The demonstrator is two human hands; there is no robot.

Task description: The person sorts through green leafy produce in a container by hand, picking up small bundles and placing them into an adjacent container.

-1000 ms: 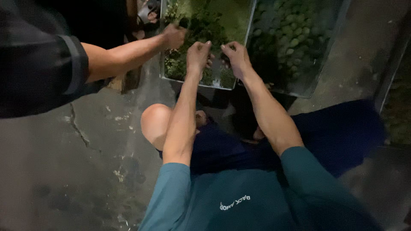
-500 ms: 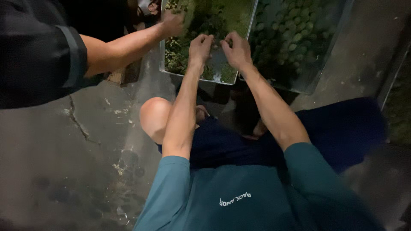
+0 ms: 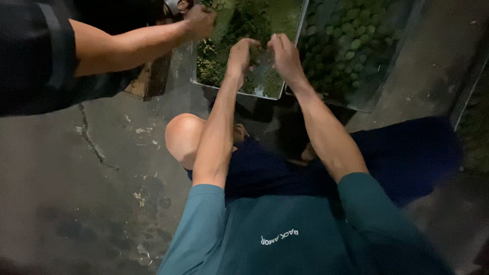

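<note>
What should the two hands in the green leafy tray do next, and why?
Probably lift the small clump of greens clear of the tray. The left hand and right hand are close together over the leafy plants, fingers pinched on them, while another person's hand rests at the tray's far left edge.

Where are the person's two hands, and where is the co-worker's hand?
Left hand (image 3: 243,53), head view: back of the hand, over the left tray.
Right hand (image 3: 285,55), head view: back of the hand.
Co-worker's hand (image 3: 199,21), head view: knuckles of the fist.
</note>
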